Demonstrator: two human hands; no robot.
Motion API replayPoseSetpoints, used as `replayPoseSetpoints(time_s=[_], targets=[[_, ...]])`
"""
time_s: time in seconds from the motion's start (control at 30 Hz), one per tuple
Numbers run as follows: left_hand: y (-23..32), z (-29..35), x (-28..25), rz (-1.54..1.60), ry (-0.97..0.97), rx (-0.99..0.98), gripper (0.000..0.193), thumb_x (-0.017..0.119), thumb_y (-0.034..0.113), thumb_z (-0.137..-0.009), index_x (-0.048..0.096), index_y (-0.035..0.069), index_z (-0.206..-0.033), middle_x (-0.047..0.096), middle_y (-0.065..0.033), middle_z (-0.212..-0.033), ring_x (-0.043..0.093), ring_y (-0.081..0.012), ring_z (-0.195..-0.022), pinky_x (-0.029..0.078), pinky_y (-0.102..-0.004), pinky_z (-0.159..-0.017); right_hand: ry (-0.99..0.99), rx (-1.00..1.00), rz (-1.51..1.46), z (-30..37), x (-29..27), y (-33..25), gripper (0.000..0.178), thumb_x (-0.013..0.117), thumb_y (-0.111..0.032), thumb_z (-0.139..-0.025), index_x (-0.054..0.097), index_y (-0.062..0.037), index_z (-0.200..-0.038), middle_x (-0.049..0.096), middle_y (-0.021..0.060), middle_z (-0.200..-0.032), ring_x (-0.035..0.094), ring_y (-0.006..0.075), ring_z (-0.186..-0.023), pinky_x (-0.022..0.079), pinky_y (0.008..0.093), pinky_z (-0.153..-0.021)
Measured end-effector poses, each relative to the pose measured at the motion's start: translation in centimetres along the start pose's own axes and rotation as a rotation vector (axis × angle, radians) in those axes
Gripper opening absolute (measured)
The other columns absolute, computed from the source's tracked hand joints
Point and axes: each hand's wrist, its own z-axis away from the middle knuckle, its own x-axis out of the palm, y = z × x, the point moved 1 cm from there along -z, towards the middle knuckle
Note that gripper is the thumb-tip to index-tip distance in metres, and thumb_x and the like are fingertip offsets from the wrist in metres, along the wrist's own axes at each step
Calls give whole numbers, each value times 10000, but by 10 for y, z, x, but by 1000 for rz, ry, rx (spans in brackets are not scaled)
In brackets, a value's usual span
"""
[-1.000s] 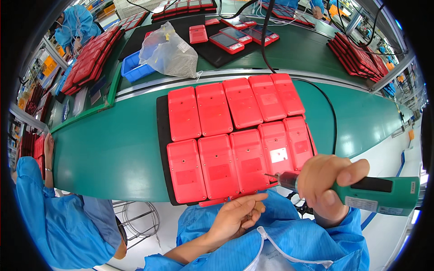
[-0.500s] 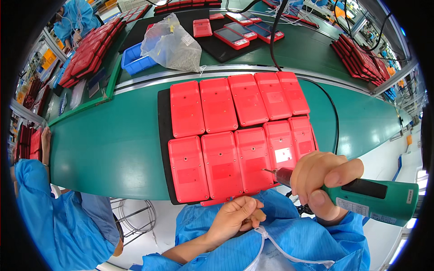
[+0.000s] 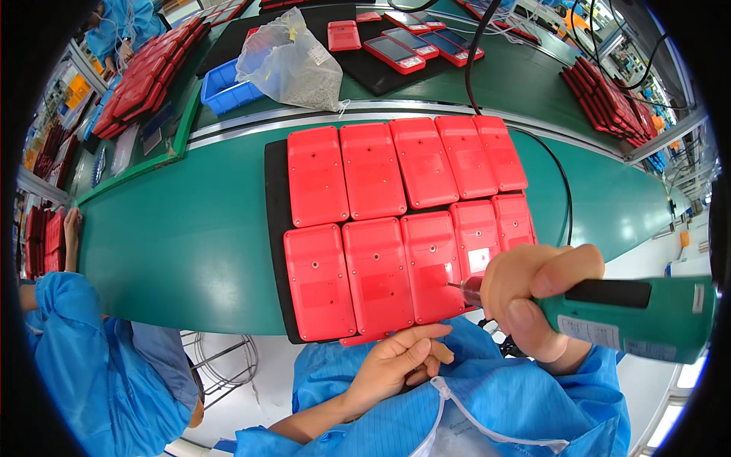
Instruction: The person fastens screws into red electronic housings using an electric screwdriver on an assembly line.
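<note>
My right hand (image 3: 533,293) grips a green electric screwdriver (image 3: 647,308) with a black panel, held nearly level. Its thin bit points left and sits over the lower part of a red device casing (image 3: 432,263); whether it touches, I cannot tell. Two rows of such red casings, backs up with small screw holes, rest on a black mat (image 3: 278,228). Just below the near row is my left hand (image 3: 403,358), with its index finger reaching right and the other fingers curled in. What those curled fingers hold, if anything, is hidden.
Beyond the green work surface (image 3: 183,236) stand a blue bin (image 3: 228,93) and a clear plastic bag of small parts (image 3: 297,72). Red devices with screens (image 3: 396,57) lie farther back. A black cable (image 3: 563,183) runs along the right. A person in blue (image 3: 99,350) sits at left.
The screwdriver and my right hand have shifted slightly, the bit staying over the same casing. My left index finger has straightened toward the right, and the view has tilted a little.
</note>
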Motion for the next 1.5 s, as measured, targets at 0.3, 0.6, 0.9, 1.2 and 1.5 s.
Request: replayPoseSetpoints(time_s=[0.3, 0.6, 0.9, 1.2, 1.5], targets=[[-8, 2, -4, 15, -13, 58, 255, 389, 258, -913, 495, 31, -963, 586, -100, -865, 493, -75, -597, 308, -166, -447, 25, 229, -58, -2, -4, -6, 84, 564, 46, -656, 501, 15, -703, 520, 108, -571, 497, 202, -447, 376, 286, -402], [-7, 7, -1, 248, 94, 94, 289, 408, 285, -901, 525, 29, -965, 549, -49, -758, 416, -54, -542, 268, -168, -420, 315, 57, -518, 16, 8, -37, 273, 532, 52, -710, 410, -53, -931, 469, 47, -538, 464, 154, -425, 427, 300, -423], [-4, 12, 6, 223, 146, 79, 264, 398, 283, -902, 528, 54, -909, 486, -51, -635, 352, -80, -466, 247, -181, -405, 45, -95, -566, 22, 19, -40, 209, 509, -14, -801, 386, -46, -967, 520, 37, -595, 498, 156, -485, 438, 317, -443], [-7, 14, 0, 129, 102, 81, 327, 385, 364, -902, 526, 84, -810, 442, 15, -556, 306, -36, -432, 218, -170, -376, -2, -108, -545, 15, 23, -41, 229, 540, 0, -777, 380, -52, -932, 515, 48, -579, 495, 142, -418, 440, 279, -386], [-3, 15, -1, 211, 75, 65, 274, 357, 277, -922, 517, 58, -877, 420, -42, -563, 276, -84, -442, 239, -199, -405, -9, -97, -462, 10, 32, -38, 249, 550, 0, -776, 359, -84, -912, 504, 41, -561, 509, 123, -401, 451, 253, -356]])
